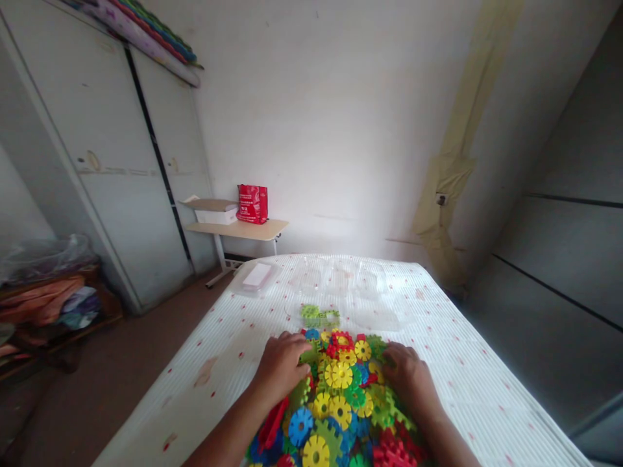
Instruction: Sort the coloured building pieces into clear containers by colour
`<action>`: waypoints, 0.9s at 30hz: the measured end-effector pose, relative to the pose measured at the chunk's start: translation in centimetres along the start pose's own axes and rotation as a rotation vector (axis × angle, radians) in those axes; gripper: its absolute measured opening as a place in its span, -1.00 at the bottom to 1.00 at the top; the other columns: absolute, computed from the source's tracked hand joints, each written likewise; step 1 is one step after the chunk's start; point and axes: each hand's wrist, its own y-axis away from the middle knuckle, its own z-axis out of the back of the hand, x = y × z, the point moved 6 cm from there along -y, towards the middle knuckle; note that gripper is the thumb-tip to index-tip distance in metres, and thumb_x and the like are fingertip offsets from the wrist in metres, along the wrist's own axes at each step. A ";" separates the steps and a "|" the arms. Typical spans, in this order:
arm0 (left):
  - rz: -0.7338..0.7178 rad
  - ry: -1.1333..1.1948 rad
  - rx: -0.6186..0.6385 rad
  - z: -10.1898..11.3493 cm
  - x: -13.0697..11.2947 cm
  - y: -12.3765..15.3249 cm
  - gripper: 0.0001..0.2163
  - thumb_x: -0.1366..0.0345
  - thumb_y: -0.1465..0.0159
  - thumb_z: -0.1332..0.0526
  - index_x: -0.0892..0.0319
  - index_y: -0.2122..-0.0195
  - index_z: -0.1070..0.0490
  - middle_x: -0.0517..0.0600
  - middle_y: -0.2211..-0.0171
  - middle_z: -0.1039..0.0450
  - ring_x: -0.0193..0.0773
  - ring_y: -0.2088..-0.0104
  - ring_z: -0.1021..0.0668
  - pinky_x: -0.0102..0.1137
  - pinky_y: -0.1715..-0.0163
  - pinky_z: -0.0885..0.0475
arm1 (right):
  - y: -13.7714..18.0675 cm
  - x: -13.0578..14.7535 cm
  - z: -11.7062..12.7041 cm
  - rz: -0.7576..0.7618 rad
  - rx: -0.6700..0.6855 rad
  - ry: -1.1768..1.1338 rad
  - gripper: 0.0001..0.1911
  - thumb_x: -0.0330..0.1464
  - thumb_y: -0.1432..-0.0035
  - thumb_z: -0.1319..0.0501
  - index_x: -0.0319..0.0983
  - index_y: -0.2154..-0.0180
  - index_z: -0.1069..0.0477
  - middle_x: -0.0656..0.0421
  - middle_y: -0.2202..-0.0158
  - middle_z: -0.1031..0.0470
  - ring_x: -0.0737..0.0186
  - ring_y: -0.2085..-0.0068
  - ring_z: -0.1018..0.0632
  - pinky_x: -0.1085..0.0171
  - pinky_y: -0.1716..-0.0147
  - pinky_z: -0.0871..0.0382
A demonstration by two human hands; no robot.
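A heap of plastic snowflake-shaped building discs [339, 374] in yellow, green, blue and red lies at the near part of the table. My left hand [283, 360] rests against the heap's left side, thumb and fingers apart around its edge near green pieces. On the opposite side, my right hand [407, 371] touches the heap with its fingers bent loosely over the edge; some fingertips are hidden. Neither hand visibly grips a single piece. Just beyond the heap, a few joined light-green pieces [311, 316] sit in or behind clear plastic.
Clear plastic containers [343, 277] stand along the table's far side, with a pale pink-white box [256, 275] at far left. The table wears a striped white cloth [214, 353]. Behind it, a small desk [272, 228] holds a red bag [252, 204] and a white box [217, 216].
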 end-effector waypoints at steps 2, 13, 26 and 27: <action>0.002 -0.047 0.001 -0.2 -0.3 -0.3 -0.68 0.29 0.02 -0.28 -0.03 0.19 -0.47 -0.09 0.13 -0.47 -0.14 0.12 -0.42 -0.27 0.16 -0.23 | 0.1 -0.1 0.0 0.019 -0.021 0.003 -0.85 -0.41 -0.04 -0.08 -0.15 0.39 -0.43 0.16 0.21 -0.51 0.19 0.23 -0.47 0.31 0.30 -0.30; -0.085 -0.216 -0.039 -0.2 -2.0 0.1 -0.90 0.36 -0.10 -0.17 0.12 0.42 -0.47 0.02 0.35 -0.50 -0.13 0.21 -0.44 -0.22 0.20 -0.17 | 0.2 -0.3 -0.1 0.039 -0.065 -0.032 -0.86 -0.43 -0.04 -0.09 -0.16 0.42 -0.42 0.17 0.20 -0.51 0.19 0.21 -0.47 0.31 0.29 -0.31; 0.105 0.011 -0.307 5.9 -0.2 -5.8 -0.82 0.25 -0.26 -0.08 0.14 0.24 -0.44 0.04 0.23 -0.47 -0.23 0.18 -0.48 -0.35 0.17 -0.33 | 0.4 -0.2 0.9 0.114 -0.219 -0.052 -0.84 -0.42 -0.08 -0.10 -0.18 0.35 -0.47 0.12 0.27 -0.53 0.20 0.27 -0.51 0.31 0.28 -0.35; 0.107 0.020 -0.310 5.7 -0.1 -6.6 -0.80 0.23 -0.27 -0.09 0.16 0.20 -0.42 0.04 0.19 -0.45 -0.24 0.17 -0.47 -0.33 0.17 -0.35 | 0.4 -0.2 1.0 0.110 -0.221 -0.047 -0.84 -0.42 -0.07 -0.11 -0.17 0.36 -0.47 0.12 0.29 -0.53 0.20 0.28 -0.51 0.30 0.28 -0.35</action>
